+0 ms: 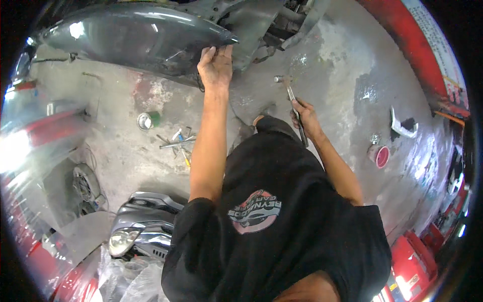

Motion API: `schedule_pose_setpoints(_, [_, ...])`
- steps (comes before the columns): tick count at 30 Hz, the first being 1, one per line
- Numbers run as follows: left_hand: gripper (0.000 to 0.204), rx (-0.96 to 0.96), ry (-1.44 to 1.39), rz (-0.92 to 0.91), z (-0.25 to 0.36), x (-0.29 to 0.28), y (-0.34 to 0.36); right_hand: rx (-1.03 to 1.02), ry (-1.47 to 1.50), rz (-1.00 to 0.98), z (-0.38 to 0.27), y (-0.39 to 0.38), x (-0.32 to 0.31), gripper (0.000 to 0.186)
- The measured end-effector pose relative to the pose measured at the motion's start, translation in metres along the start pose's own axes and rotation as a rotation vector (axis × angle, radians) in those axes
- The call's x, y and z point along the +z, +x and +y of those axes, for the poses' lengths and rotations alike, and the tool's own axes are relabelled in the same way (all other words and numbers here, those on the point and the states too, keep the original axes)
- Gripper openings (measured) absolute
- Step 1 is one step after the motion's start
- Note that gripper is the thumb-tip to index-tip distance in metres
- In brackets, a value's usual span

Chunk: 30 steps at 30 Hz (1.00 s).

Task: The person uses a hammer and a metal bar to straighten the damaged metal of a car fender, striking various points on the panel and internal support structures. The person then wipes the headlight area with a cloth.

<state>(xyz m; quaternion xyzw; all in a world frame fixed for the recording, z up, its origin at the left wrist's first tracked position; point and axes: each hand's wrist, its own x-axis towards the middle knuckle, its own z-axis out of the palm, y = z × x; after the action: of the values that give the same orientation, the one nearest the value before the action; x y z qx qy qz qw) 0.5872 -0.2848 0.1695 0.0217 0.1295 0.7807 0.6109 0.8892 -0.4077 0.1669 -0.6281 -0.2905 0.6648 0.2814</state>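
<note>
My left hand grips the lower edge of a dark grey car body panel near its pointed right end, palm turned up and fingers bent against it. Beside the panel, behind its tip, is a grey-green inner metal part. My right hand is closed round the shaft of a metal hammer, its head raised toward the panel but apart from it. Below the panel, on the concrete floor, lie several hand tools beside an open green can.
A chrome-and-dark bumper with a headlight lies at lower left, near plastic-covered red vehicle parts and a fan-like round object. At right are a pink-rimmed tub, a white bracket and red bodywork.
</note>
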Motion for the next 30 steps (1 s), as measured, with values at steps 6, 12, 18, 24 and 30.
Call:
schedule_pose_setpoints(6, [0.019,-0.080,-0.270,0.116,-0.003,0.003,-0.012,0.008,0.045,-0.011,-0.002,-0.022,0.003,0.038])
schedule_pose_setpoints(12, [0.018,0.005,0.159,0.195,0.008,0.025,-0.015,0.008,-0.034,0.004,-0.009,-0.037,0.005,0.035])
schedule_pose_setpoints(18, [0.046,0.850,1.531,-0.061,0.007,0.036,-0.068,-0.047,-0.001,0.045,-0.023,-0.032,0.010,0.033])
schedule_pose_setpoints(24, [0.076,1.088,2.057,0.235,0.072,0.054,0.050,-0.098,-0.342,-0.078,-0.063,0.024,-0.012,0.037])
schedule_pose_setpoints(30, [0.075,1.057,1.718,0.566,0.050,0.058,0.057,-0.213,-0.693,-0.288,-0.128,0.068,-0.058,0.042])
